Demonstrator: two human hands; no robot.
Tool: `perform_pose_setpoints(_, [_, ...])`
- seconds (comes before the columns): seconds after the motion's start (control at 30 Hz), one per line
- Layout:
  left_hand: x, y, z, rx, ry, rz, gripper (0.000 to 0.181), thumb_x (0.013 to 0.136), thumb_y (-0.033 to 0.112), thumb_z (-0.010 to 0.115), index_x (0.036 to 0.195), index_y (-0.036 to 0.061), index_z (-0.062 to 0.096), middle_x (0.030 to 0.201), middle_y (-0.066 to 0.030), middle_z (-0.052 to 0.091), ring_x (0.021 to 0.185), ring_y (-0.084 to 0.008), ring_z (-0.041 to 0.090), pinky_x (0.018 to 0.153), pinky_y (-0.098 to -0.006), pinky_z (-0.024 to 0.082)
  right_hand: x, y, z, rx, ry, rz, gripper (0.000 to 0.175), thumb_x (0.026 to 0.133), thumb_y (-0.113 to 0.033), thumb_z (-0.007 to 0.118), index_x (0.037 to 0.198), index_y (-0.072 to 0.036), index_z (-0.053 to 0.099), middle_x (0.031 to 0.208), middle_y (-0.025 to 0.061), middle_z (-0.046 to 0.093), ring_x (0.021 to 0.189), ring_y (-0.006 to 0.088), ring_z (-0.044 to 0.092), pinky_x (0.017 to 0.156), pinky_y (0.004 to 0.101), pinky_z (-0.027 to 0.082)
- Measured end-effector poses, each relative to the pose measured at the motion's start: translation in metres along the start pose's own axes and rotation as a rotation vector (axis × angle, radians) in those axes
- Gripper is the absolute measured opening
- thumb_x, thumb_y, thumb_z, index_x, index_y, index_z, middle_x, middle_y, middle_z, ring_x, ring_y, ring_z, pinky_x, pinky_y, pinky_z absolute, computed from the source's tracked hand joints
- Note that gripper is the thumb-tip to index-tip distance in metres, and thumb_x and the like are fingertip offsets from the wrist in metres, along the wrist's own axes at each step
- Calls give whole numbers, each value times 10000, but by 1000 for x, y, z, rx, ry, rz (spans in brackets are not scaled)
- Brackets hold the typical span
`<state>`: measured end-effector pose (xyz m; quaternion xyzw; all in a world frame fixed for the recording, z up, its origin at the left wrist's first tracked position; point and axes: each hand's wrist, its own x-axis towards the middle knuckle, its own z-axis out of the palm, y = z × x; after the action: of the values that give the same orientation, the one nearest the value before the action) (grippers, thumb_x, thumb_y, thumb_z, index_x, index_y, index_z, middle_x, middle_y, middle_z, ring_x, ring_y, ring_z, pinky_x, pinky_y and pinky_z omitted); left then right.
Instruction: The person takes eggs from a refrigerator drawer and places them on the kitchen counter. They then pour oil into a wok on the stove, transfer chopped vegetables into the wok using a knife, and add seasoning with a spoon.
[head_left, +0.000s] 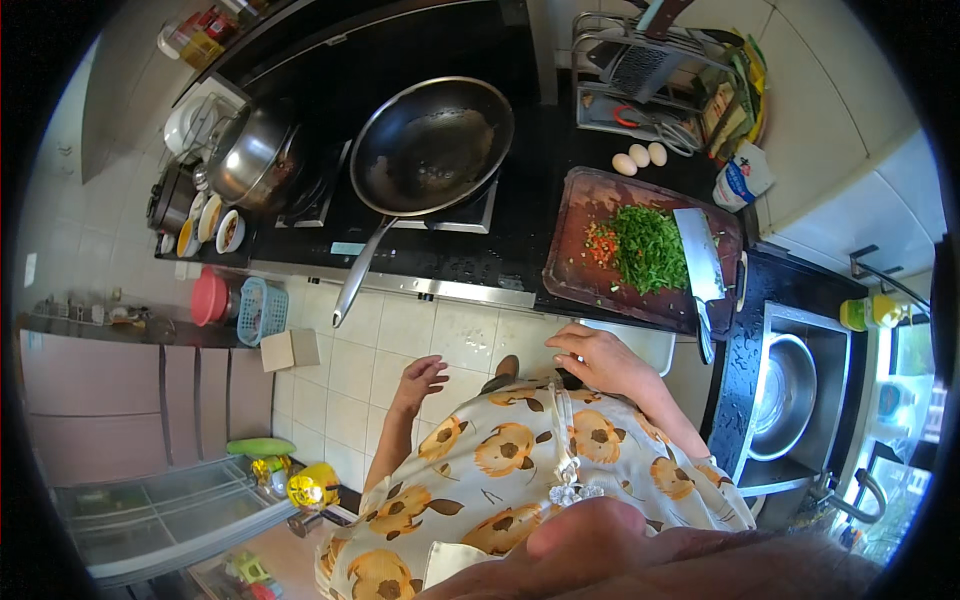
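Note:
My left hand (420, 382) hangs over the tiled floor with its fingers apart and nothing in it. In front of my waist is my right hand (596, 356), likewise bare, its fingers loosely spread. A dark wok (435, 150) rests on the right burner of the gas stove (480, 214), its steel handle pointing towards me. To the right, a wooden chopping board (577, 195) carries chopped green leaves (649, 251) and a small heap of chopped red pieces (600, 244). A cleaver (699, 255) lies across the board beside the greens. Three eggs (639, 156) sit behind the board.
A steel pot (251, 161) stands at the left burner, with small bowls (230, 231) beside it. Behind the eggs is a metal rack (637, 105) holding knives and a grater. The sink (814, 457) at right contains a metal basin (787, 397). A blue basket (261, 311) stands at left.

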<state>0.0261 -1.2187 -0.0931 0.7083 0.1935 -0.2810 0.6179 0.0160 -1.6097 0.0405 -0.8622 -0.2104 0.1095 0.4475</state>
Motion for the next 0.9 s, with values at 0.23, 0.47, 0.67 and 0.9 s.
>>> perform_pose_setpoints(0.23, [8, 58, 2, -87, -134, 88, 295, 953, 259, 560, 1139, 37, 610, 1019, -110, 680, 879, -219, 681, 739, -313, 552, 30, -18, 4, -46, -21, -12, 276, 878, -157, 587, 1112, -16, 628, 1094, 161, 608, 926, 363, 612, 822, 408, 499])
perform_pose_setpoints(0.47, [52, 87, -85, -893, -602, 200, 649, 964, 531, 389, 1263, -34, 500, 1028, -185, 666, 854, -294, 683, 623, -355, 591, 87, -45, 36, -73, 4, 44, 269, 879, -146, 588, 1107, -9, 626, 1045, 163, 620, 897, 360, 620, 791, 402, 504])
perform_pose_setpoints(0.67, [46, 167, -90, -853, -644, -18, 613, 974, 445, 426, 1386, -7, 372, 1089, -211, 635, 704, -209, 662, 429, -219, 518, 129, -74, 56, -139, -15, 129, 298, 898, -183, 563, 1131, -2, 605, 1069, 171, 603, 932, 366, 609, 815, 421, 491])
perform_pose_setpoints(0.9, [48, 185, -103, -786, -765, -146, 491, 982, 305, 477, 1389, 45, 391, 801, -106, 585, 427, -81, 413, 309, -204, 326, 131, -82, 83, -129, 32, 170, 279, 898, -179, 566, 1103, 5, 609, 1036, 171, 608, 917, 375, 604, 813, 431, 489])
